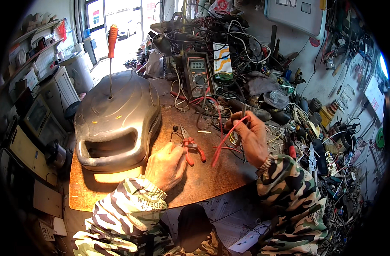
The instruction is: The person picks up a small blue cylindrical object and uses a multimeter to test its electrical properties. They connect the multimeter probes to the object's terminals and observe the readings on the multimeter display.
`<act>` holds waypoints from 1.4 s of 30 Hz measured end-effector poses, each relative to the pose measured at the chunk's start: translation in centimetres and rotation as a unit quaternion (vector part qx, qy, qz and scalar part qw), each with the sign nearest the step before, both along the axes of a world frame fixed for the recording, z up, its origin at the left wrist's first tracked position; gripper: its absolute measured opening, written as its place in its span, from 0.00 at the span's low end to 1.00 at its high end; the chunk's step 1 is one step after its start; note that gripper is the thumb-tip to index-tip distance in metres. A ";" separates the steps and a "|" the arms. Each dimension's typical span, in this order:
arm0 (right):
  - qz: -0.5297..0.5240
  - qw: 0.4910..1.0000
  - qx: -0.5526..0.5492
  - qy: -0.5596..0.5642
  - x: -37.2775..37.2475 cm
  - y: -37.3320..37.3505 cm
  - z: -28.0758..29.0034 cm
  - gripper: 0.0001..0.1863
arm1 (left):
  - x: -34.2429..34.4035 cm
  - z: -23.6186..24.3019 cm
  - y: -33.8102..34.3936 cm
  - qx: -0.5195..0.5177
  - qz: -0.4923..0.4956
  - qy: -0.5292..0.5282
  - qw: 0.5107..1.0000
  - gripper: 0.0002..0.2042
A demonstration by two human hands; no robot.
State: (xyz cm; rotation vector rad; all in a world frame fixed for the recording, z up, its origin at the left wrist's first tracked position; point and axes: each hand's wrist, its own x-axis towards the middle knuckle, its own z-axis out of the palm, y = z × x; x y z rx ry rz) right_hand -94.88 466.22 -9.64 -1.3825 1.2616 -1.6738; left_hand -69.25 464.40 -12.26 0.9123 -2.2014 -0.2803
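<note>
My right hand (251, 138) pinches a red wire or thin sleeve (220, 150) that hangs down to the left. A slim dark tool (243, 112) sticks up from the same fingers; its kind is unclear. My left hand (166, 167) rests on the table with its fingers curled in, right beside red-handled pliers (189, 147). Whatever it may hold is hidden. The pliers lie with slightly parted jaws, close to a small black part on a thin wire (175, 128). To the left is a dark plastic housing (118, 111) with a handle opening, and an orange-handled screwdriver (112, 47) stands upright in it.
A multimeter (198, 72) with a lit display leans at the back of the wooden table (203, 187). Tangled cables (229, 25) and a white-and-yellow box (222, 59) are behind it. Tools and parts (327, 158) crowd the right side. Shelves (37, 38) line the left wall.
</note>
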 end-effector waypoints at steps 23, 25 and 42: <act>0.131 0.974 0.184 -0.015 -2.1 0.2 2.3 0.21 | 0.4 -1.6 0.8 0.067 0.162 -0.098 0.980 0.31; 0.161 0.961 0.202 -0.099 -2.1 0.7 3.6 0.20 | 0.7 -1.8 0.3 0.147 0.142 -0.029 0.979 0.31; 0.195 0.969 0.148 0.026 1.7 1.4 0.8 0.09 | 0.9 -1.6 -1.3 0.443 -0.092 0.343 0.823 0.31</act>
